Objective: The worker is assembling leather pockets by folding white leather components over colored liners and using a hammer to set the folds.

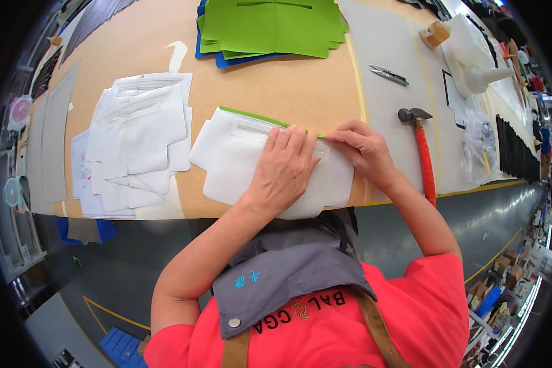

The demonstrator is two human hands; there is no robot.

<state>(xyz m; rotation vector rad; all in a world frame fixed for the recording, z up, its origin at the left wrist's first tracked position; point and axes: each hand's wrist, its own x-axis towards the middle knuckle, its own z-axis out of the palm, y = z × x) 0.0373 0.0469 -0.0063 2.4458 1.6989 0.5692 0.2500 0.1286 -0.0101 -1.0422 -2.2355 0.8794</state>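
Note:
A white flat panel (227, 147) with a slot lies at the table's front edge, partly overhanging it. Along its far edge runs a narrow green strip (251, 115); whether this belongs to a larger green piece underneath is hidden. My left hand (283, 164) rests palm down on the panel, fingers stretched toward the strip. At the strip's right end, the thumb and fingers of my right hand (363, 150) pinch the green edge. Several similar white panels (144, 122) lie loosely stacked to the left, and a stack of green panels (273, 27) with blue ones beneath is farther back.
On the right lie a hammer (422, 144) with a red handle and thread snips (389, 75). Behind them are a white squeeze bottle (481, 78), an amber bottle (434, 34) and a clear plastic bag (477, 147). A blue bin (104, 230) is below the table's left front edge.

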